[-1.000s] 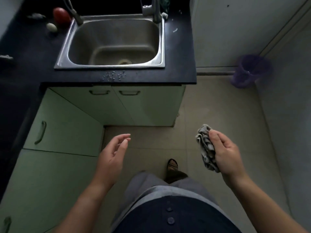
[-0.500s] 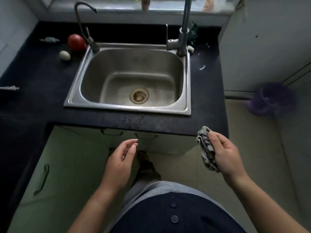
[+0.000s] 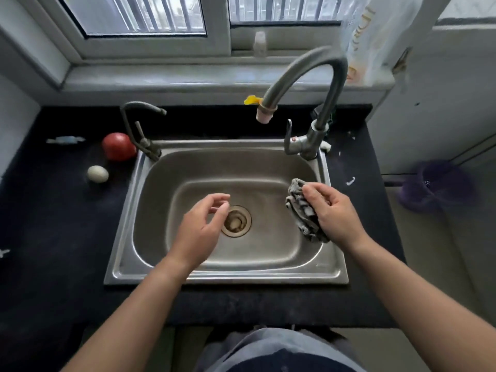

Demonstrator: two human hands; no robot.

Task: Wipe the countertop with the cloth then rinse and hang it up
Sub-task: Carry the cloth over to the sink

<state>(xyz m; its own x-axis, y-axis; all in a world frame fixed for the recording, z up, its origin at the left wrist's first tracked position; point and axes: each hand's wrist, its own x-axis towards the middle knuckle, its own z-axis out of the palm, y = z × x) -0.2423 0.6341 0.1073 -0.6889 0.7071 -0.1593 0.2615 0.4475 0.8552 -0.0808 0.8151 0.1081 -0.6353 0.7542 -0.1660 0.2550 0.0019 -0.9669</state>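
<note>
Gripping tight, the right hand (image 3: 334,213) has its grip pinched around the bunched grey cloth (image 3: 302,210). The cloth is held up over the right side of the steel sink (image 3: 228,275), at about 3 o'clock from the drain (image 3: 237,221). It hangs a little below the fingers (image 3: 312,189).

The left hand (image 3: 200,229) holds nothing. Its grip is spread, with the fingers gently curled, and it floats over the sink just at 9 o'clock from the drain.

At 12 o'clock from the cloth stands the big curved tap (image 3: 314,84), with its spout over the sink. A small thin tap (image 3: 139,124) stands at the sink's far left corner, at 10 o'clock from the drain.

The sink is set in the dark table (image 3: 53,224). On the table, at 9 o'clock from the small tap, sit a red tomato (image 3: 119,146) and a pale egg (image 3: 98,173), near each other but apart. A few white bits (image 3: 350,181) lie on the table at 2 o'clock from the cloth. A purple bin (image 3: 434,185) stands on the floor far out at 3 o'clock. A window (image 3: 188,14) is at 12 o'clock, behind the taps.
</note>
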